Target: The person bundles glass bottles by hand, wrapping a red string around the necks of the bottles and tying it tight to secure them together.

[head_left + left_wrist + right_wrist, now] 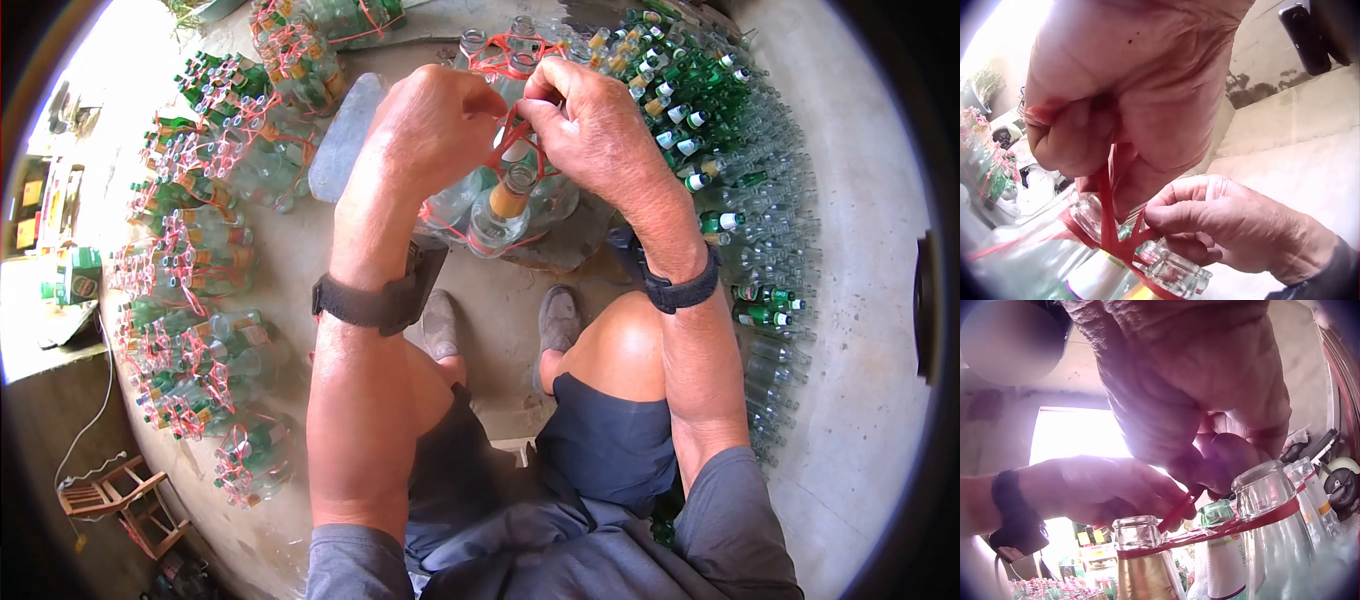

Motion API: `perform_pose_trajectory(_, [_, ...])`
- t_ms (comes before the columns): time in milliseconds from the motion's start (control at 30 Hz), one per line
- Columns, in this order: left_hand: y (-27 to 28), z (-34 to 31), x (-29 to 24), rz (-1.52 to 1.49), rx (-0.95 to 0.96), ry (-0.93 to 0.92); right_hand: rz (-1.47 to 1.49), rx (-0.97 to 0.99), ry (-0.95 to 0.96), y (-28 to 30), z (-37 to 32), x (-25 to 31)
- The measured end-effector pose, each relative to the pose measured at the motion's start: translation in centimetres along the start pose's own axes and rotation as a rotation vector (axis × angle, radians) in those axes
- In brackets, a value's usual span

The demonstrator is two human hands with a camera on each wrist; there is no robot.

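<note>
Both hands work over the middle of a bundle of glass bottles bound with red plastic string. The curled fingers of my left hand (pixel 432 125) grip a strand of the red string (pixel 1107 215), which runs down taut to a crossing between the bottle necks. Opposite it, my right hand (pixel 592 130) pinches a short piece of the string between thumb and forefinger. In front stands a clear bottle (pixel 497 232) with a gold neck label. In the right wrist view, string wraps around the necks of a clear bottle (pixel 1266 494) and its neighbours, with a green-rimmed bottle (pixel 1216 515) between them.
String-tied bottle bundles (pixel 205 255) line the floor on the left. Many loose green bottles (pixel 690 90) and clear bottles (pixel 770 230) stand along the right. A grey slab-like piece (pixel 345 135) lies beside the left forearm. At lower left is a wooden stool (pixel 125 500).
</note>
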State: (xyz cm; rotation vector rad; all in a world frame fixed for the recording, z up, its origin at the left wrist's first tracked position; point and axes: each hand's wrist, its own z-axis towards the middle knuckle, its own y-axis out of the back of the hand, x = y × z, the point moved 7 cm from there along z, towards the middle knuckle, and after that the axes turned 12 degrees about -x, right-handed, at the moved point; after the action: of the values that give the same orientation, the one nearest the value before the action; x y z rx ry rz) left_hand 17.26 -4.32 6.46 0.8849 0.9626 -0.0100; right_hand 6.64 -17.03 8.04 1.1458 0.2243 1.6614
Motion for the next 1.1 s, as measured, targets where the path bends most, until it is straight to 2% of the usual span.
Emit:
perform_pose_trajectory(233, [1.0, -1.3, -0.9, 0.149, 0.003, -0.024, 0.038, 0.001, -0.065, -0.2, -0.2, -0.6])
perform_pose_trajectory(333, [0.9, -1.5, -0.6, 0.123, 0.029, -0.016, 0.047, -0.012, -0.048, -0.1, -0.2, -0.7])
perform_pose_trajectory(433, [1.0, -1.8, -1.0, 0.126, -0.018, -0.054, 0.048, -0.017, 0.027, 0.4, -0.2, -0.1])
perform_pose_trajectory(467, [0.8, -1.9, -0.8, 0.126, -0.018, -0.054, 0.013, -0.020, 0.118, 0.4, -0.1, 0.4])
perform_pose_trajectory(500, [0.7, -2.0, -1.2, 0.109, -0.047, -0.104, -0.023, -0.022, 0.210, 0.5, -0.1, 0.9])
perform_pose_trajectory(533, [0.8, -2.0, -1.7, 0.091, -0.077, -0.155, -0.023, -0.023, 0.210, 0.7, 0.0, 0.9])
perform_pose_trajectory(600, [0.7, -1.9, -2.1, 0.066, -0.033, -0.100, -0.087, -0.010, 0.323, 0.7, -0.2, 1.6])
perform_pose_trajectory(633, [0.5, -1.9, -2.1, 0.041, 0.010, -0.044, -0.087, -0.011, 0.324, 0.8, -0.2, 1.6])
perform_pose_trajectory(733, [-0.2, -1.8, -1.8, 0.051, -0.034, -0.005, -0.110, 0.010, 0.292, 0.9, -0.1, 1.4])
perform_pose_trajectory(933, [-0.8, -1.6, -1.5, 0.044, -0.107, 0.027, -0.056, -0.028, 0.270, 1.4, 0.0, 0.7])
perform_pose_trajectory(1000, [-0.8, -1.6, -1.5, 0.043, -0.119, 0.039, -0.085, 0.038, 0.206, 1.1, 0.1, 0.2])
perform_pose_trajectory(1100, [-1.0, -1.6, -1.6, 0.075, -0.140, 0.036, -0.046, 0.033, 0.176, 1.0, 0.2, -0.2])
